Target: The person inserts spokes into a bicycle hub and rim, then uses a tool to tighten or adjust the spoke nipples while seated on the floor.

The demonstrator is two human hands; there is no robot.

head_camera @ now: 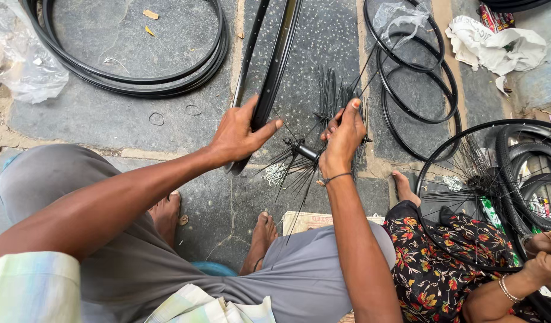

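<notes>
My left hand [238, 134] grips the near edge of a black bicycle wheel rim [275, 60] that stands upright and runs away from me. My right hand [342, 139] pinches a thin black spoke [362, 69] beside a small black hub [303, 151]. A fan of loose black spokes [332, 96] sticks out from the hub across the stone floor. Both my bare feet rest on the ground below the hub.
Stacked black rims [138, 84] lie at the upper left, thinner black hoops [416, 90] at the upper right. A person in a flowered garment [443, 263] sits at my right with a spoked wheel [490, 173]. Crumpled plastic [24, 60] and paper [496, 45] lie at the edges.
</notes>
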